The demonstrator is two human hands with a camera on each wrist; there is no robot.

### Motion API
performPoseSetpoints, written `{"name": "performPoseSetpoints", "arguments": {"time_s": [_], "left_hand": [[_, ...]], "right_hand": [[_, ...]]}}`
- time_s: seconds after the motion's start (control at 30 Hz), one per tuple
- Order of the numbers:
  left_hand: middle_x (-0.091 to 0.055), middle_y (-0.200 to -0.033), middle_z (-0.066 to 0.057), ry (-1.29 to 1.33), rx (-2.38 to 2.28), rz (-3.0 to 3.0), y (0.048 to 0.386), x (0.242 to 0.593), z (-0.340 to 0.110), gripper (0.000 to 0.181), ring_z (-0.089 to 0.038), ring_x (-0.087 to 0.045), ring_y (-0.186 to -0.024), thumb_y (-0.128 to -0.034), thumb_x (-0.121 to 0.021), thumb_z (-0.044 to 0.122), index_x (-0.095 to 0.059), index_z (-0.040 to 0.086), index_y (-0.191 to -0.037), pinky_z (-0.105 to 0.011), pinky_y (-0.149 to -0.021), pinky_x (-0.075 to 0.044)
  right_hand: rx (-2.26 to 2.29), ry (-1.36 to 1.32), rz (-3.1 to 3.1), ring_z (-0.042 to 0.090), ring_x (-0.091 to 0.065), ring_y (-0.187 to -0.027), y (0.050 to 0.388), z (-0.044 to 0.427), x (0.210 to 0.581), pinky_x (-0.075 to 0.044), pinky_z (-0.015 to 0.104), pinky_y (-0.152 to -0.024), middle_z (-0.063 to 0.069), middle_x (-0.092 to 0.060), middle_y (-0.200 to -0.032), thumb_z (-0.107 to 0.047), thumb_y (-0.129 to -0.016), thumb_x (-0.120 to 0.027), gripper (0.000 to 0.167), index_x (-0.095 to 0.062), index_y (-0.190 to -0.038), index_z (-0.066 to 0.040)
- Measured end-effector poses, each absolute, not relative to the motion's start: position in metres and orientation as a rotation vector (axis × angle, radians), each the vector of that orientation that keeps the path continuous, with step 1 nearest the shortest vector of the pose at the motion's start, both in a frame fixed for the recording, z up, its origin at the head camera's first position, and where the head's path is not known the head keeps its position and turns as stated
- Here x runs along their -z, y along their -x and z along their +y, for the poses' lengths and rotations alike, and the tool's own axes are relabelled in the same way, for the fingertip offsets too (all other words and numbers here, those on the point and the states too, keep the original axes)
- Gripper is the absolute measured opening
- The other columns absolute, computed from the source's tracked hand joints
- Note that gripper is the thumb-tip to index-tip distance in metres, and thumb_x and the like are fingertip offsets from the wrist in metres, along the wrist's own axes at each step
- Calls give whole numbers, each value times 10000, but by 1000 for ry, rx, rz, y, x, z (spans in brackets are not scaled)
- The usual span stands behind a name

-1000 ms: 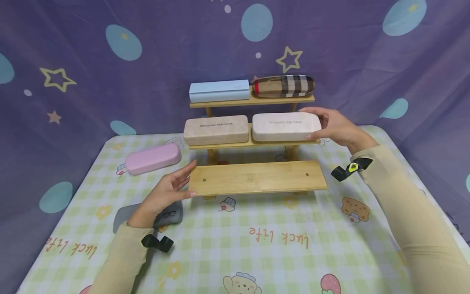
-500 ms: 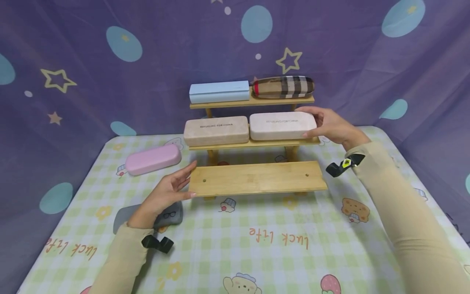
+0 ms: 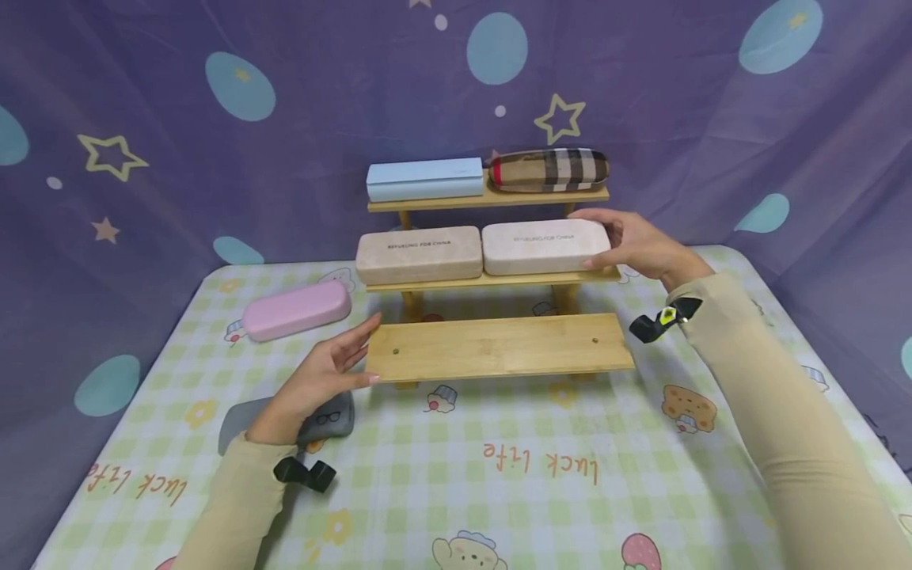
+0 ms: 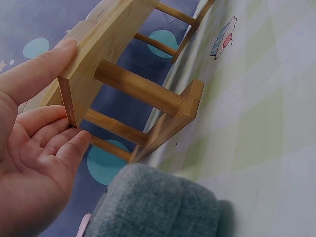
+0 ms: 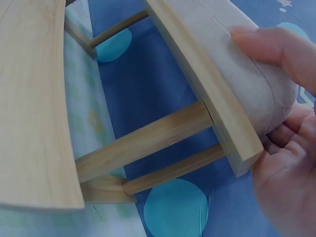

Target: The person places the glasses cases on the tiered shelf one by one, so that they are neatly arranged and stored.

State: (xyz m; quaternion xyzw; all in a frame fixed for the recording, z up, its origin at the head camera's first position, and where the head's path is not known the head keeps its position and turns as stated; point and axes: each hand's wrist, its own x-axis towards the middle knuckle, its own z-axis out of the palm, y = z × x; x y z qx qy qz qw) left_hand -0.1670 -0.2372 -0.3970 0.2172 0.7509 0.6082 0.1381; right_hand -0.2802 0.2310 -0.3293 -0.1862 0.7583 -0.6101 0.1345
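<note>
A three-tier wooden stand (image 3: 499,347) stands on the table. My left hand (image 3: 322,381) grips the left end of its lowest shelf, thumb on one face and fingers at the other, as the left wrist view shows. On the middle shelf, my right hand (image 3: 641,244) holds the right end of a white glasses case (image 3: 545,252), thumb on its front. That case sits right beside a beige glasses case (image 3: 420,257) with dark lettering. The top shelf bears a light blue case (image 3: 425,180) and a plaid case (image 3: 550,171).
A pink glasses case (image 3: 296,310) lies on the checked tablecloth (image 3: 513,491) left of the stand. Partly hidden under my left wrist lies a grey fabric case (image 3: 331,416). Behind the stand hangs a purple patterned curtain (image 3: 321,95).
My right hand has slid the white glasses case left along the middle shelf, closing the gap to the beige case. My left hand has stayed on the lowest shelf.
</note>
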Motion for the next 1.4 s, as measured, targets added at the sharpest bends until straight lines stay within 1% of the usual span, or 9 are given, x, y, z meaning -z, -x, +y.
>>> {"name": "performPoseSetpoints", "arguments": {"time_s": [0.23,0.47,0.67,0.87,1.0,1.1,1.2,1.3,1.4], "left_hand": [[-204,-1554,-107,-624,-1760,2170,166,398,-237,823,-227,-163,-1428,-798,-720,-13,-264,26,-1482,-138,-1070,-291],[-203,-1551,-126,-621,-1757,2177,166,396,-236,827,-227,-166,-1427,-795,-722,-15,-258,6,-1479,-158,-1081,-286],[-190,-1548,-163,-620,-1761,2177,165,394,-235,829,-224,-168,-1426,-793,-720,-24,-251,-11,-1476,-198,-1098,-277],[-202,-1547,-150,-611,-1767,2179,165,393,-234,833,-215,-176,-1424,-785,-723,-32,-257,-9,-1475,-162,-1080,-290],[-199,-1544,-165,-617,-1772,2176,165,392,-234,835,-213,-177,-1424,-783,-726,-30,-257,-15,-1473,-144,-1071,-293],[-197,-1543,-171,-623,-1773,2176,166,393,-234,834,-212,-176,-1424,-781,-727,-32,-260,-14,-1472,-139,-1071,-290],[-206,-1543,-161,-627,-1774,2181,166,395,-235,830,-204,-180,-1424,-779,-727,-35,-270,-5,-1472,-141,-1073,-288],[-215,-1538,-171,-645,-1769,2199,166,395,-236,823,-204,-188,-1423,-778,-726,-39,-278,-9,-1469,-148,-1076,-288],[-222,-1537,-166,-658,-1763,2230,165,394,-239,820,-198,-195,-1422,-782,-723,-40,-280,1,-1471,-141,-1073,-290]], "right_hand": [[1717,533,2204,136,-576,-974,281,231,328,-527,244,-772,2,-539,-1209,113,-748,-703,734,-417,-1407,-34],[1667,498,2249,133,-572,-983,280,230,325,-521,236,-782,43,-517,-1259,103,-738,-718,780,-372,-1429,-5],[1619,517,2278,144,-560,-1009,279,233,324,-518,232,-794,70,-486,-1303,82,-746,-729,797,-363,-1444,-33],[1623,575,2275,128,-552,-1025,279,234,325,-514,219,-801,56,-480,-1313,55,-770,-720,776,-366,-1451,-59],[1688,614,2220,103,-535,-1092,278,236,326,-508,208,-827,80,-432,-1398,88,-789,-690,775,-322,-1462,-22],[1713,623,2221,92,-484,-1196,276,239,328,-478,183,-881,111,-375,-1469,94,-795,-683,775,-308,-1465,-16],[1716,611,2267,131,-390,-1321,272,242,329,-408,167,-984,126,-343,-1497,64,-801,-694,762,-330,-1462,-40],[1715,589,2320,197,-288,-1394,266,246,330,-305,234,-1099,124,-336,-1502,29,-812,-700,741,-343,-1458,-51],[1727,557,2346,239,-235,-1414,259,249,332,-234,318,-1147,112,-326,-1509,4,-834,-685,719,-339,-1461,-62]]}}
